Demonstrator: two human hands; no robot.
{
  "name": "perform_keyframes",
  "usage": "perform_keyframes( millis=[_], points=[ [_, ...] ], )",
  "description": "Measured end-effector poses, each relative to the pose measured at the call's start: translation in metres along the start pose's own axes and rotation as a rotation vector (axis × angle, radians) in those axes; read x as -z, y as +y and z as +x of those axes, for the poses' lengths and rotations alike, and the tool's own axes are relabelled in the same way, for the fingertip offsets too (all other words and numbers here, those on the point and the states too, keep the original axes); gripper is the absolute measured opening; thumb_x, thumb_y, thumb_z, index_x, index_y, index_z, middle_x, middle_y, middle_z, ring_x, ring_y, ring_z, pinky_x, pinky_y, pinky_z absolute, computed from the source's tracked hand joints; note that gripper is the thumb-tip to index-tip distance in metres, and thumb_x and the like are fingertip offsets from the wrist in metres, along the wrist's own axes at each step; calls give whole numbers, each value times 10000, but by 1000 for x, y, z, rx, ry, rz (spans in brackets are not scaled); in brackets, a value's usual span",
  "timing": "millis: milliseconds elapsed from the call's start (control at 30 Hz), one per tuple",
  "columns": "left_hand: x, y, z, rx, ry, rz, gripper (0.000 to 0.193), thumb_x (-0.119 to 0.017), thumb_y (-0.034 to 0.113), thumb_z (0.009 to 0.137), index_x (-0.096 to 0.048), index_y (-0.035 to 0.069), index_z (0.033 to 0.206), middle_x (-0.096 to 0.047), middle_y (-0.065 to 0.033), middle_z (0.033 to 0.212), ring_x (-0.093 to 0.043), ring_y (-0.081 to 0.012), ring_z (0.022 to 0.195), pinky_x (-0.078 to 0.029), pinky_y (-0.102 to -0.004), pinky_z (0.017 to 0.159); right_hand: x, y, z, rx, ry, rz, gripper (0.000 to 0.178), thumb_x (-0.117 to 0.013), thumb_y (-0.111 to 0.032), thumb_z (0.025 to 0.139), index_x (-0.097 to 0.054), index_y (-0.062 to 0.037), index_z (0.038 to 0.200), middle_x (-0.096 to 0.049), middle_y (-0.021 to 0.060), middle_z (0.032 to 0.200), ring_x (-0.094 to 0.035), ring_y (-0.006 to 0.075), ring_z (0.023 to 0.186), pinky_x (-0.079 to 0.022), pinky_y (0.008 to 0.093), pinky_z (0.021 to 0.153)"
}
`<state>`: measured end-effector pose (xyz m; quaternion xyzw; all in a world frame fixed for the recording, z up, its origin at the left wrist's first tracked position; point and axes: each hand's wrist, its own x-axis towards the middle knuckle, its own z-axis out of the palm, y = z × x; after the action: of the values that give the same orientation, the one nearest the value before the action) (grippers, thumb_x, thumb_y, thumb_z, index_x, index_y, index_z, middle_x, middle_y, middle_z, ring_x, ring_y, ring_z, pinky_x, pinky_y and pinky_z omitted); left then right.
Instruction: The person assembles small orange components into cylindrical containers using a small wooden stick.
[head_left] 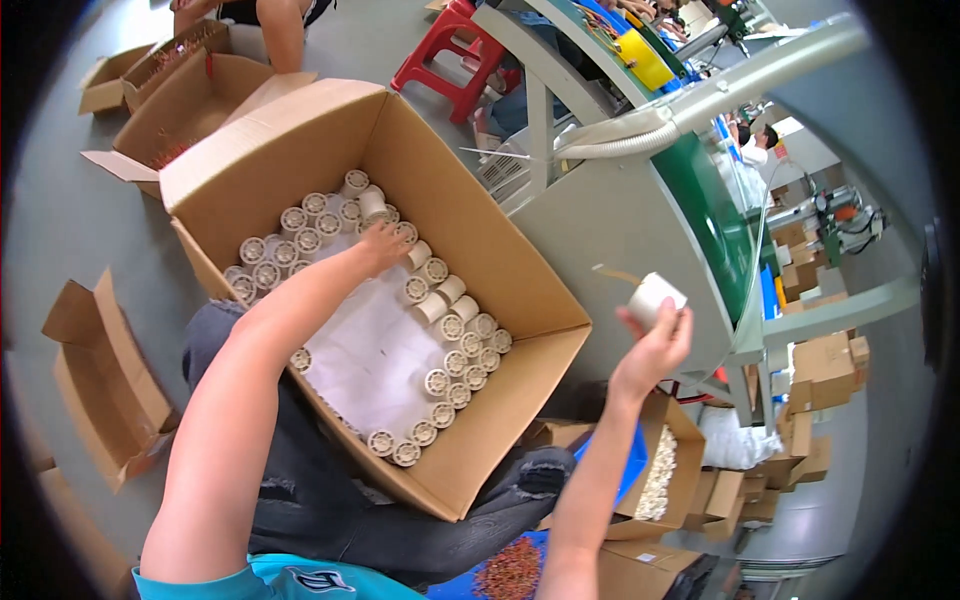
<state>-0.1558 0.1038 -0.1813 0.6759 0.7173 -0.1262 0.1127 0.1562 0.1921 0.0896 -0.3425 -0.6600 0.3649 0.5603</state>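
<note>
A large open cardboard box [555, 335] stands in front of my lap. Inside, several off-white plastic cylinders [437, 382] with slotted round ends stand or lie on a white sheet [370, 345], mostly along its far and right sides. My left hand [380, 248] reaches into the box's far part, its fingers curled at one cylinder [405, 232] among the others. Part of that grip is hidden. Off to the box's right, my right hand [655, 345] holds up a plain-sided white cylinder [657, 297] between thumb and fingers. A thin tan strip [618, 272] shows beside it.
A grey machine bench [610, 230] with a green top rises at the right. Smaller cartons [100, 370] lie at the left. A red stool [450, 60] stands beyond the box. By my right arm are a carton of small white parts [657, 475] and reddish pieces [508, 570].
</note>
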Motion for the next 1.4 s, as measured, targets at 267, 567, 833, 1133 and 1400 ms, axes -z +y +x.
perform_keyframes(
  millis=[267,567,833,1133,1400],
  points=[
    [-42,20,58,25,96,222,367,-438,286,987,-580,205,1316,-440,-22,1419,-439,-278,1284,-342,-468,1033,-31,4,253,502,251,-644,442,-703,-344,871,-679,51,1069,-710,116,980,-665,172,756,-552,289,635],
    [-93,13,57,139,354,198,304,-485,255,951,-677,120,1144,-529,-47,1242,-532,-263,1115,-444,-449,854,-85,49,306,355,48,-932,756,-731,-317,806,-338,15,1360,-573,366,1141,-558,507,1086,-451,518,943],
    [-22,11,12,-14,113,162,294,-588,170,905,-658,58,1167,-557,-138,1270,-563,-318,1145,-462,-491,946,29,2,176,454,-26,-941,613,-688,-218,896,-402,-70,1417,-506,215,1310,-572,365,1097,-473,424,942],
    [125,48,-53,-82,371,-666,677,-794,86,609,-519,-32,1216,-584,-209,1143,-570,-346,1101,-476,-400,966,272,63,-23,24,-141,-1183,417,-667,-137,849,-565,-44,1242,-598,220,1131,-598,415,1048,-490,461,910],
    [144,147,-128,-188,195,-1583,529,-830,137,702,-546,-7,1124,-654,-69,955,-628,-141,913,-506,-307,855,370,163,-124,-767,4,-951,276,-677,-60,786,-721,6,1050,-709,245,938,-710,344,894,-552,412,797]
  ],
)
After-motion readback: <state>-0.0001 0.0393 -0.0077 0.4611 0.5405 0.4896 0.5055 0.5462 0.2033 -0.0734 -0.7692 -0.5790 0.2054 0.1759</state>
